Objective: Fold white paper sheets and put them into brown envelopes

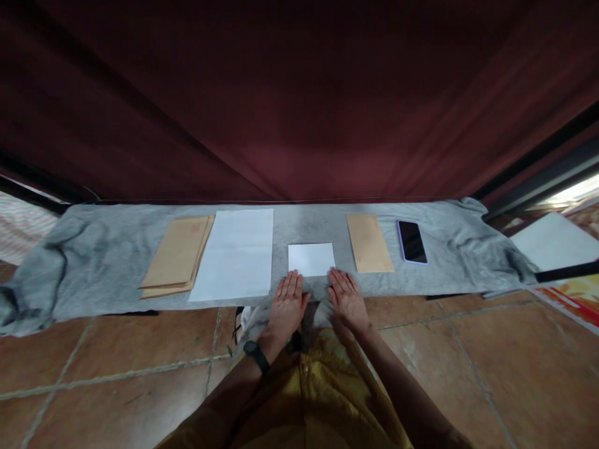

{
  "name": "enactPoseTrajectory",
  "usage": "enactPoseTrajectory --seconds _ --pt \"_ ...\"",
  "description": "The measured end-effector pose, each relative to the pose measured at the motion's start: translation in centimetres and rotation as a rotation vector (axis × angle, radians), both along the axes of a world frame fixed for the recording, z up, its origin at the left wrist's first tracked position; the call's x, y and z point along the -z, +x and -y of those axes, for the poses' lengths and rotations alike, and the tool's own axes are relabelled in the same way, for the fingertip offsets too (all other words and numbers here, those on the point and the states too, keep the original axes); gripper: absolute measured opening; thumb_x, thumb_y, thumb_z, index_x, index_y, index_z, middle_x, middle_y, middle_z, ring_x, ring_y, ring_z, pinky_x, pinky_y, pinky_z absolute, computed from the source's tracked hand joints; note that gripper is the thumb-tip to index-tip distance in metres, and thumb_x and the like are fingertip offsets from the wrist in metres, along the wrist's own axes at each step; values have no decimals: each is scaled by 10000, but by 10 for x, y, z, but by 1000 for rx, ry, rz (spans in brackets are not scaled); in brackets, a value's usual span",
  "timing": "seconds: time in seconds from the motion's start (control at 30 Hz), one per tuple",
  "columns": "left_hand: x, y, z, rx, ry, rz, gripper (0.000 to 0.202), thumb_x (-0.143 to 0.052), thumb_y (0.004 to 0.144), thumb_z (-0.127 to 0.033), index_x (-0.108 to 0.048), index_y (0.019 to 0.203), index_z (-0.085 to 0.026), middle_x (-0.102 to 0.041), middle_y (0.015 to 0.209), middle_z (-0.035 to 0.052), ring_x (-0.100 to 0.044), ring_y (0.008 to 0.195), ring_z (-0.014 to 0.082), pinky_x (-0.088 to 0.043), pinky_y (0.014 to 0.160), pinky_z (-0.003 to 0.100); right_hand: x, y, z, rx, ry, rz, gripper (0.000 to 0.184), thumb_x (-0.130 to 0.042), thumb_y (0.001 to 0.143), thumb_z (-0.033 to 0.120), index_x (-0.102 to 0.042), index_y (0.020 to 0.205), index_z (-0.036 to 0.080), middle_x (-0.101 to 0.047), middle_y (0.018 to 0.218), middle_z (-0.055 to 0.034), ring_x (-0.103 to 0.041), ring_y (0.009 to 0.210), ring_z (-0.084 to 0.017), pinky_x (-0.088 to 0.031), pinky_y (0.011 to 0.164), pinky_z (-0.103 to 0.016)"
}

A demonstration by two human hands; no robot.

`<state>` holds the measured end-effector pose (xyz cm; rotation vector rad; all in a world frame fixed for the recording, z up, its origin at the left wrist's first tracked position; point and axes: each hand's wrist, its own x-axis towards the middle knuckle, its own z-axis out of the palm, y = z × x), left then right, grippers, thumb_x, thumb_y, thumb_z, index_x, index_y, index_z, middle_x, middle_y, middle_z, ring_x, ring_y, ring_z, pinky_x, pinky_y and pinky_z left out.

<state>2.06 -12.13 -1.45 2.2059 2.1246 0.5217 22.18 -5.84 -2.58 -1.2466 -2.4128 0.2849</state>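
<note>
Fingers (291,284) of your left hand (287,308) and right hand (349,304) rest flat, nearly together, thumbs apart, at the near corners of the small white paper (311,259), which lies left of the phone (412,242), long axis sideways.

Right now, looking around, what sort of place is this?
Hard to be sure; perhaps a makeshift, curtained-off work area. A dark red fabric curtain hangs beyond a long, narrow surface draped in grey plush cloth, and the floor of reddish-brown tiles shows below.
</note>
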Motion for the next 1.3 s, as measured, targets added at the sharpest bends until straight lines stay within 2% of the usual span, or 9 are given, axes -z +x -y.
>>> enactPoseTrajectory --seconds 0.27,0.37,0.47,0.6,0.7,0.77,0.93,1.1,1.3 --pt "-1 -2 6 -40 -20 -7 594 -410 1016 -382 -416 1489 -23 -380 1577 229 -313 1500 311 -313 1223 496 -4 7 2 18 -7 -8 490 -378 1048 291 -443 1507 134 -519 1505 -138 -431 1433 -252 -299 1215 -510" --pt "-1 -3 7 -32 -23 -13 591 -408 1015 -377 -406 1497 -35 -378 1580 224 -308 1502 312 -320 1217 509 -9 3 0 32 -8 -27 493 -386 1043 302 -453 1502 134 -521 1500 -151 -424 1438 -269 -304 1209 -535" --pt "0 -5 6 -24 -11 -20 590 -423 1007 -369 -395 1506 -57 -398 1574 216 -320 1498 309 -336 1205 517 -17 -12 -3 3 -12 -35 480 -392 1043 309 -486 1479 132 -516 1506 -144 -414 1444 -276 -311 1209 -531" --pt "4 -7 6 -11 -21 -41 586 -447 971 -276 -383 1510 -56 -411 1569 215 -318 1499 305 -339 1205 513 -29 -46 -12 -163 -40 -11 445 -384 1052 313 -535 1446 171 -528 1505 -91 -412 1448 -247 -316 1219 -480" --pt "5 -8 7 5 -33 -61 585 -442 940 -211 -391 1497 -41 -421 1558 229 -333 1493 303 -343 1201 524 -31 -72 -21 -291 -43 17 431 -381 1056 308 -547 1429 171 -517 1516 -80 -428 1434 -224 -309 1226 -448" --pt "5 -8 8 11 -33 -72 567 -444 940 -215 -415 1473 -26 -441 1540 244 -346 1487 311 -355 1190 532 -29 -84 -28 -329 -42 37 423 -396 1053 308 -552 1420 167 -514 1518 -90 -443 1421 -224 -315 1219 -451" --pt "4 -7 9 9 -45 -80 589 -485 943 -249 -403 1459 23 -419 1539 285 -369 1473 329 -353 1192 500 -23 -96 -43 -315 -29 76 420 -410 1052 326 -550 1424 191 -512 1520 -86 -453 1413 -240 -331 1196 -476" --pt "6 -6 9 -6 -31 -62 642 -491 917 -217 -342 1510 -24 -400 1564 252 -353 1482 319 -344 1196 510 -20 -102 -54 -284 -13 127 439 -392 1056 334 -531 1442 177 -489 1539 -76 -448 1414 -251 -311 1199 -475" --pt "8 -6 8 -9 -40 -83 659 -490 909 -231 -336 1514 -21 -375 1581 246 -340 1489 317 -345 1199 508 -19 -114 -64 -261 -3 166 443 -362 1057 297 -528 1448 172 -503 1527 -85 -450 1409 -236 -317 1185 -459"
